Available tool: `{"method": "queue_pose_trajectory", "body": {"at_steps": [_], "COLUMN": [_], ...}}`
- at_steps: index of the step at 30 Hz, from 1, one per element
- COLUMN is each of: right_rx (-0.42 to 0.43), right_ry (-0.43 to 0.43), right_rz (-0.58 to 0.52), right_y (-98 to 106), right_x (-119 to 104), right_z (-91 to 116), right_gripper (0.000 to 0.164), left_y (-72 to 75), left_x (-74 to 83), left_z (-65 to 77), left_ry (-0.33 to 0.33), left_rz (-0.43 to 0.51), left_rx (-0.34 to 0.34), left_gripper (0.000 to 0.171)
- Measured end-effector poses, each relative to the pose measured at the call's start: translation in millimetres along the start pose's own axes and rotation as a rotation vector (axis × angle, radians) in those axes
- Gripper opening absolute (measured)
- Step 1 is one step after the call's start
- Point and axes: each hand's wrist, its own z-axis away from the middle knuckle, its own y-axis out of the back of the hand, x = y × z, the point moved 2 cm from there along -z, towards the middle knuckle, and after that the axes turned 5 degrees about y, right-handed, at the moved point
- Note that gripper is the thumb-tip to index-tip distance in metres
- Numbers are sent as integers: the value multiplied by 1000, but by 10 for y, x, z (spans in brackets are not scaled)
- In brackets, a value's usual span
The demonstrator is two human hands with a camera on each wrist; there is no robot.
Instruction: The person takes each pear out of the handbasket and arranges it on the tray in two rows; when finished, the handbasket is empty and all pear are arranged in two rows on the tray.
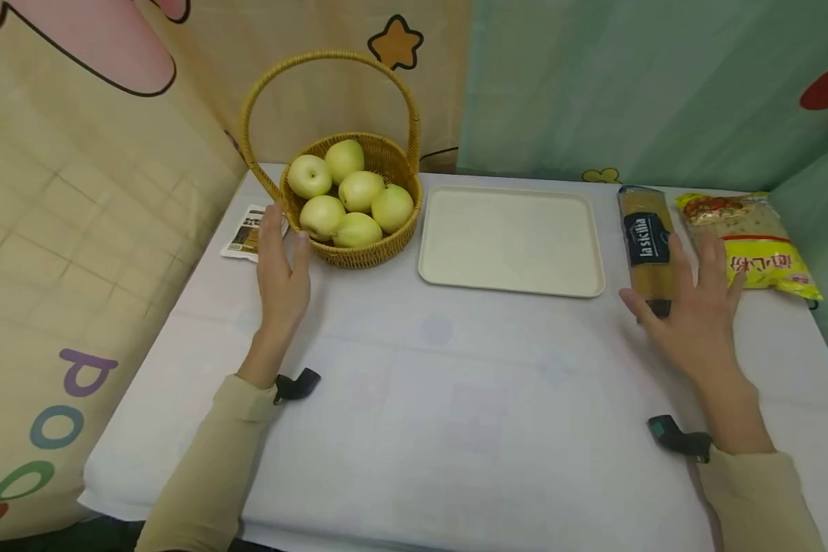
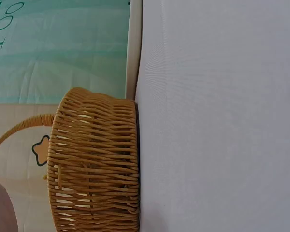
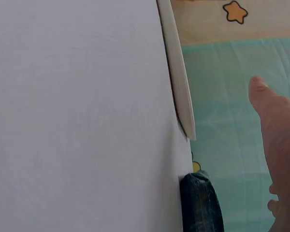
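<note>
My left hand (image 1: 281, 284) is held with straight fingers beside a wicker basket (image 1: 362, 259), its fingertips near the basket's left rim. Several pale green pears (image 1: 359, 191) fill the basket, whose tall handle arches above. Partly behind the left hand lies a small white and brown packet (image 1: 243, 236). On the other side, my right hand (image 1: 700, 330) has its fingers spread and overlaps a pack of pasta (image 1: 645, 238) labelled "la sicilia". Just beyond its fingers is a yellow bag (image 1: 759, 249) with red print. Neither hand holds anything.
A cream rectangular tray (image 1: 510, 241) lies between the basket and the pasta pack. White cloth covers the table (image 1: 455, 399). Printed curtains (image 1: 635, 92) hang behind and at the sides.
</note>
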Motion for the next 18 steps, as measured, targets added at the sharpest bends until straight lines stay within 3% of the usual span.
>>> {"method": "queue_pose_trajectory", "body": {"at_steps": [9,18], "right_rx": [-67,-173], "right_ry": [142,194], "right_rz": [0,-70], "right_y": [-235,-448], "right_x": [-343,-932], "right_z": [-155,-561], "right_gripper": [103,96], "left_y": [-94,-249], "left_x": [7,-6], "left_z": [-177,-357], "left_ry": [132,244], "left_rz": [203,399], "left_rx": [17,82], "left_gripper": [69,64]}}
